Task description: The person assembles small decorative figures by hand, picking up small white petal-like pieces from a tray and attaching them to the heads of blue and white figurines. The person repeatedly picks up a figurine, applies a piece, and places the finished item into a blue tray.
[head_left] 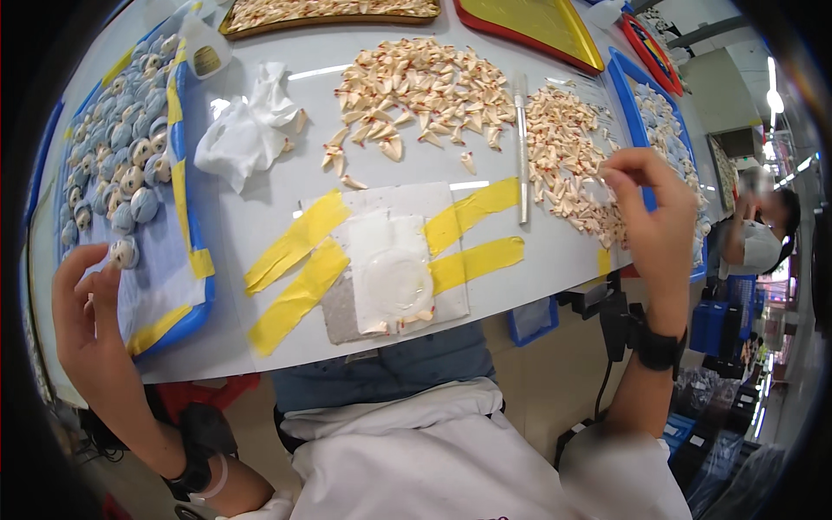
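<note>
My left hand [91,316] is over the near end of a blue tray [201,299] at the left, its thumb and forefinger closed on a small round blue-and-cream ball [124,252] with dark marks. Many similar balls [108,156] fill the tray. To the right, my right hand [654,204] hovers at a pile of small cream cone-shaped pieces with red tips [563,152]. Its fingers are pinched together; whatever they hold is too small to make out. Between the hands, a white pad with a clear round dish [397,284] lies on a grey board [342,308].
Yellow tape strips [299,299] flank the board. A larger pile of cone pieces [420,91] lies beyond it, beside a metal rod [521,152] and crumpled white tissue [243,139]. A white bottle [205,48], a gold tray [537,26] and a second blue tray [633,113] stand farther out. Another person [763,230] is at far right.
</note>
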A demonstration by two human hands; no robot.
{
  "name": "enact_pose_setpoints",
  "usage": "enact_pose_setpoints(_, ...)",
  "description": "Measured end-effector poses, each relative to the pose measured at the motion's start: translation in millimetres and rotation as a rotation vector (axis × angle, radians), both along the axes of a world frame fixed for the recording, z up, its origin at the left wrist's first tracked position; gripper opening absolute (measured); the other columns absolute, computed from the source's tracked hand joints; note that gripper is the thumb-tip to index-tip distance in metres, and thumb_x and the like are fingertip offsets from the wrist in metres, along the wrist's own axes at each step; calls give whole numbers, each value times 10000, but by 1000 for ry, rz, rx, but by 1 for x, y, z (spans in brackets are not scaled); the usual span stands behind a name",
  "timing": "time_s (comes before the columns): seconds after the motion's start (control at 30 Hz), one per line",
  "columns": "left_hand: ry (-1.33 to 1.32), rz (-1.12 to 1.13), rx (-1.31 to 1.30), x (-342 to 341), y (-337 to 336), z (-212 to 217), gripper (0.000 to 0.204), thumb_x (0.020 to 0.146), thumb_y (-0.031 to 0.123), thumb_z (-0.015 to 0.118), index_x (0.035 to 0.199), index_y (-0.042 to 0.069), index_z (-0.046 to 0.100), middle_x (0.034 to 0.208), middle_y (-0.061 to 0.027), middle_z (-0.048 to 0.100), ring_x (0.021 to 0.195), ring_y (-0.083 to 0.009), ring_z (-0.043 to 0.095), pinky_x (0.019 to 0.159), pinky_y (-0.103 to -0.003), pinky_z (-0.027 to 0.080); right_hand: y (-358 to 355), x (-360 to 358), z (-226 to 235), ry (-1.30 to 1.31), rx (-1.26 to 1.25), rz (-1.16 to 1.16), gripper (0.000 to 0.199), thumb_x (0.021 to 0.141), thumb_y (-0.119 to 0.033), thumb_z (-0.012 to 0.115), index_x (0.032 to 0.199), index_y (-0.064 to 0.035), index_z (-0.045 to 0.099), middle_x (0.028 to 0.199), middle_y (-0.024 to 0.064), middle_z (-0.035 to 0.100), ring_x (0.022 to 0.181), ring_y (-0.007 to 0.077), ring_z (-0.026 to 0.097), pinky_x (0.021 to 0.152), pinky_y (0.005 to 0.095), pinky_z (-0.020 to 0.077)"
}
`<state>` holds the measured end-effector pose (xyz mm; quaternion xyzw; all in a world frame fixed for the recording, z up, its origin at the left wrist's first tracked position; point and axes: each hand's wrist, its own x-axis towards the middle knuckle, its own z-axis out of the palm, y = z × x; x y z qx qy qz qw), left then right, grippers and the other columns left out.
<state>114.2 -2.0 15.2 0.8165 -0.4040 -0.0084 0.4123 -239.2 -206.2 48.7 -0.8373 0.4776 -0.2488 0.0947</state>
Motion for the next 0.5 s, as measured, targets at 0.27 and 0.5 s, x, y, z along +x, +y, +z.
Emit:
enact_pose_setpoints(0.27, 571, -427, -320, -50, 25, 21, 410, 787, 408, 639, 872, 15, 556, 1101, -184, 476, 806, -153, 506, 658, -242, 414, 36, 17, 17, -535, 331, 29, 66, 832, 6, 533, 883, 33, 564, 870, 92, 612, 757, 121, 578, 697, 219, 441)
enact_pose_setpoints(0.5, 1200, -493, -443, -102, 17, 3, 357, 737, 200, 706, 945, -26, 524, 1008, -194, 484, 710, -198, 572, 582, -258, 476, 57, 28, 11, -717, 526, 204, 114, 765, -1, 605, 870, 31, 576, 781, 83, 586, 669, 128, 556, 628, 227, 441)
